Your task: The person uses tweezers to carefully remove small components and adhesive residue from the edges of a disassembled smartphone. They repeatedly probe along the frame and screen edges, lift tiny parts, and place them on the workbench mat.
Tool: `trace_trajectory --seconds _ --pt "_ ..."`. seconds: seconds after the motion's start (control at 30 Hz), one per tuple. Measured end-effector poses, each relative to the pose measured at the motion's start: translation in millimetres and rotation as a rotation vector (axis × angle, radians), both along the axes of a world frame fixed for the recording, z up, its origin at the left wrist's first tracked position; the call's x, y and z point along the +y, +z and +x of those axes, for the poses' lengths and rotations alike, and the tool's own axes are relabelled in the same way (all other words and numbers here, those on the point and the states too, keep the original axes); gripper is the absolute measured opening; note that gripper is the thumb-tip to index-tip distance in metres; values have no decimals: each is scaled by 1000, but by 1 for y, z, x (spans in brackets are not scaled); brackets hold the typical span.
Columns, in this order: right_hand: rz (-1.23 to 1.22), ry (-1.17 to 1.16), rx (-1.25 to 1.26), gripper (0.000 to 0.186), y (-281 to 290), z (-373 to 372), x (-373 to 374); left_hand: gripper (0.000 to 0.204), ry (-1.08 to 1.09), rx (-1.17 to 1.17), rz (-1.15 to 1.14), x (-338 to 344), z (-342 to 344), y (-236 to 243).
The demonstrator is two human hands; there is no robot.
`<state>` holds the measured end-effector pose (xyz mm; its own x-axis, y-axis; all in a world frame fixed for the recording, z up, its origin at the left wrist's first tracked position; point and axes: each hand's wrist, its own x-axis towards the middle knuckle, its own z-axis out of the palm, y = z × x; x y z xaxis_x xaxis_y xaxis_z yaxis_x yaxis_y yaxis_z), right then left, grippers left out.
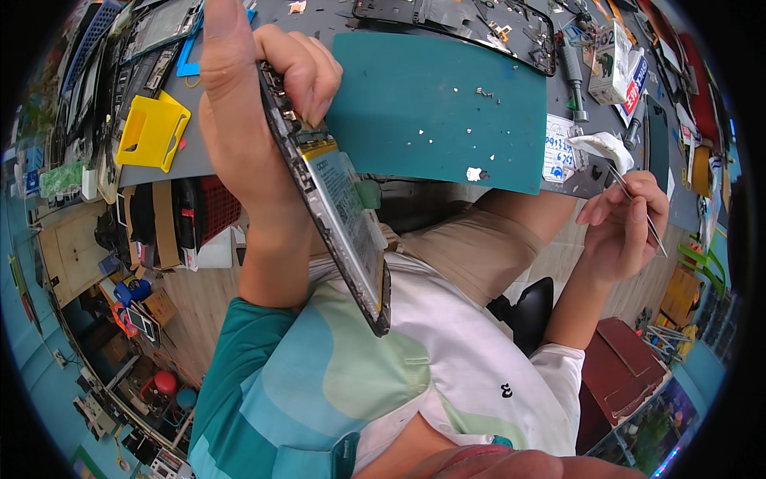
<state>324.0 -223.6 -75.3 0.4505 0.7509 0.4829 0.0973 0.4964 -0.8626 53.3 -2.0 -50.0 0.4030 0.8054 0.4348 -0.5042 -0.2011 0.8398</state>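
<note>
My left hand (247, 120) is closed around the upper end of an opened phone (369, 299), held tilted above my lap with its back cover off. Inside it, the battery (339, 188) shows grey with a yellow strip at its top, and a small green tab stands out at its side. Bits of the circuit board appear by my left fingertips. Over at the right edge of the table, my right hand (626, 223) pinches thin metal tweezers (657, 238). Their tip overlaps a crumpled white tissue (604, 147); I cannot tell if it grips the tissue.
A green work mat (439, 96) carries several tiny metal parts. Beyond it lies a black phone frame (511, 49) with scraps. A yellow plastic stand (153, 132) sits left. A grey screwdriver-like tool (572, 80), a small box (610, 68) and a labelled card (560, 152) are at right.
</note>
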Motion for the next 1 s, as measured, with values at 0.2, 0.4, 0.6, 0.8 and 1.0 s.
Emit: trace_trajectory --seconds 0.2,0.4,0.6,0.8,1.0 --pt "-14 1 -14 23 1 0 1 61 -6 -7 -2 0 1 -1" --pt "3 18 -12 23 2 -1 3 62 7 37 18 1 -1 1" --pt "4 7 -9 23 1 -1 3 65 40 -15 23 6 -2 -4" --pt "4 11 -16 23 2 -1 4 66 29 -7 18 6 -2 -4" --pt "4 2 -10 21 0 -1 3 66 50 6 15 5 0 -3"
